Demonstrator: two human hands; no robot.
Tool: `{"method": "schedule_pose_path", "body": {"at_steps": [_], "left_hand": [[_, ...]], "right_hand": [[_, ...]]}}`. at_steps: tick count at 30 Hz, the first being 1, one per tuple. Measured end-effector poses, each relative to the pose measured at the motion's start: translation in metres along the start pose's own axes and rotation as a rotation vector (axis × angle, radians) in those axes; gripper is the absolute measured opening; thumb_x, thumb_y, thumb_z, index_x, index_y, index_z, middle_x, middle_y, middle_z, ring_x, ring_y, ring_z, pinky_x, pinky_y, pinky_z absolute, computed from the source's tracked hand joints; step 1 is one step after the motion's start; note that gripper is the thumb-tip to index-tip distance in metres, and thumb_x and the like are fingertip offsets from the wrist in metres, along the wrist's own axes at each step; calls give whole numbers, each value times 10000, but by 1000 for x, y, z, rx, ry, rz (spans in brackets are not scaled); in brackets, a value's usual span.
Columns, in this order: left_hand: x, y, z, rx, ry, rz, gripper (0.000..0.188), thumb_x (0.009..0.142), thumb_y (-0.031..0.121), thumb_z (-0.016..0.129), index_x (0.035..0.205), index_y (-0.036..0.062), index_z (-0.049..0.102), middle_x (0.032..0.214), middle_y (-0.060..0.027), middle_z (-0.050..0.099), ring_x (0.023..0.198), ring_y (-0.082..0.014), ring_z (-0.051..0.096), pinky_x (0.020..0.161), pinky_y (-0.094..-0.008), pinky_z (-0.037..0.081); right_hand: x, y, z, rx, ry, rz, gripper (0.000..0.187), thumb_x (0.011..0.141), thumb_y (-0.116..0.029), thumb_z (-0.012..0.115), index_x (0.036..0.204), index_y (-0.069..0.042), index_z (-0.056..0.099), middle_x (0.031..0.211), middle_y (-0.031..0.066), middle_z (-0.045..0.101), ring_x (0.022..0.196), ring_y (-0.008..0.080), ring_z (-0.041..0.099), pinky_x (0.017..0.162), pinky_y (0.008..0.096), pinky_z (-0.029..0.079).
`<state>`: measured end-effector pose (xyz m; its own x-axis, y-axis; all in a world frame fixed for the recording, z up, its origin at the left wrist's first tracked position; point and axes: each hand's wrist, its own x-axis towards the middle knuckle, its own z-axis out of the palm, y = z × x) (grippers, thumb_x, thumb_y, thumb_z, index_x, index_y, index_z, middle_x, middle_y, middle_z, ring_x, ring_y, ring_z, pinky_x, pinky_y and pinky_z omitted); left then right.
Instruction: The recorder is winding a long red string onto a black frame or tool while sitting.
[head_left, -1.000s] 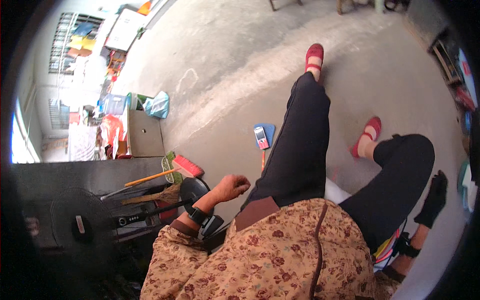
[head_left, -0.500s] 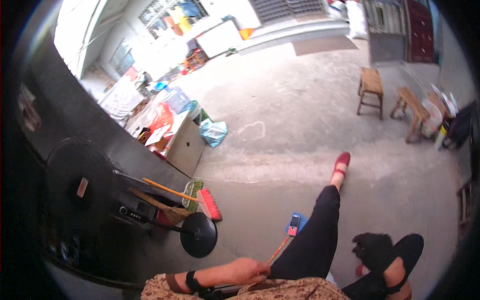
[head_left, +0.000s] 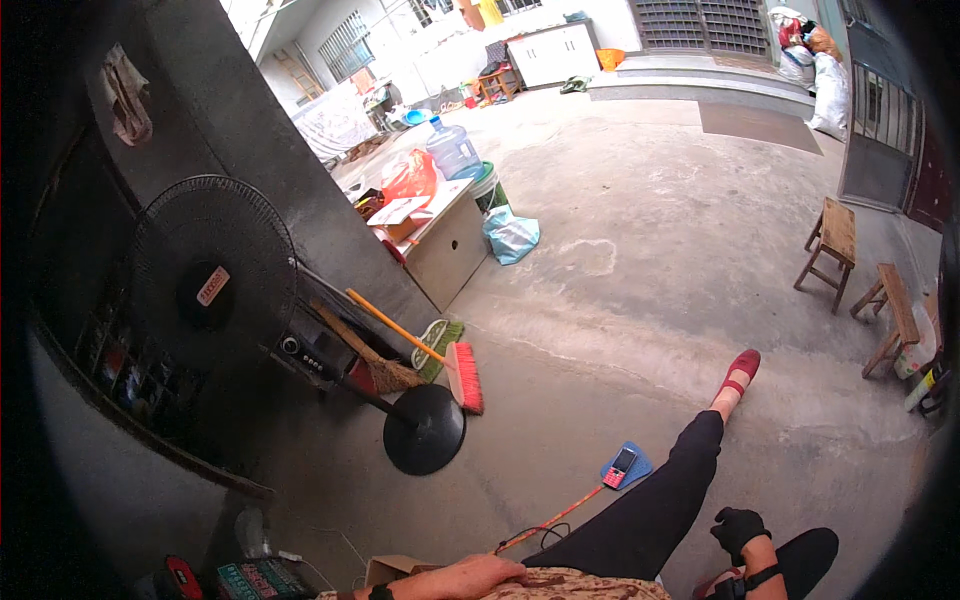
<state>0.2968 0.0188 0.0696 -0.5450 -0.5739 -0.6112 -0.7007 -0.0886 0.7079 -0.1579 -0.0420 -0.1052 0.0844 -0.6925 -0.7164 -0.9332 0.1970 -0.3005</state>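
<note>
My left hand [head_left: 488, 572] lies low by my lap, back of the hand up, its fingertips hidden. A fly swatter [head_left: 572, 507] with an orange-red handle and blue head slants beside my left thigh. The handle's near end reaches the upper edge of my left hand; I cannot tell whether it is gripped. On the blue head rests a red and black keypad phone [head_left: 620, 467]. A thin black cord [head_left: 556, 530] loops near the handle. My right hand [head_left: 740, 532], in a black glove, hangs beside my bent right leg, fingers curled, nothing visible in them.
At left stand a black fan [head_left: 212, 285], brooms [head_left: 466, 378] and a cabinet [head_left: 440, 255] with a water bottle [head_left: 453, 148]. Two wooden stools [head_left: 832, 240] are at right. My left leg [head_left: 650, 500] stretches forward. A cardboard box [head_left: 390, 567] is near my left forearm.
The view has turned, so the room sits farther right. More of the swatter's handle shows beside my left hand. My right forearm and gloved hand show more clearly.
</note>
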Motion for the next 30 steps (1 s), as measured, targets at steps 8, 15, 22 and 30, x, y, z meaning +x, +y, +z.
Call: {"method": "schedule_pose_path", "body": {"at_steps": [8,15,22,30], "left_hand": [[2,1,-11,101,-78,-3,309,949,272,512,1152,47,572,1057,-167,634,981,-330,612,831,-402,475],[4,5,-11,106,-112,41,315,953,273,508,1158,42,571,1048,-177,632,975,-317,616,828,-401,476],[3,8,-13,89,-114,54,315,955,275,502,1145,35,579,1045,-178,634,973,-302,621,825,-399,477],[1,7,-13,123,-129,59,315,952,270,507,1149,34,574,1027,-173,635,957,-310,622,816,-402,477]], "right_hand": [[-14,-2,1,-134,-136,52,417,834,-386,613,1153,-118,625,962,100,693,879,246,659,803,337,503],[-31,-8,-8,-83,-39,94,403,832,-365,609,1144,-110,629,976,106,691,887,254,656,797,343,505],[-45,-13,-12,-46,-30,100,392,828,-351,612,1130,-102,638,975,108,691,846,255,665,771,341,512],[-42,-11,-7,-12,-29,176,384,822,-337,620,1118,-92,644,944,99,699,828,228,672,757,327,514]]}}
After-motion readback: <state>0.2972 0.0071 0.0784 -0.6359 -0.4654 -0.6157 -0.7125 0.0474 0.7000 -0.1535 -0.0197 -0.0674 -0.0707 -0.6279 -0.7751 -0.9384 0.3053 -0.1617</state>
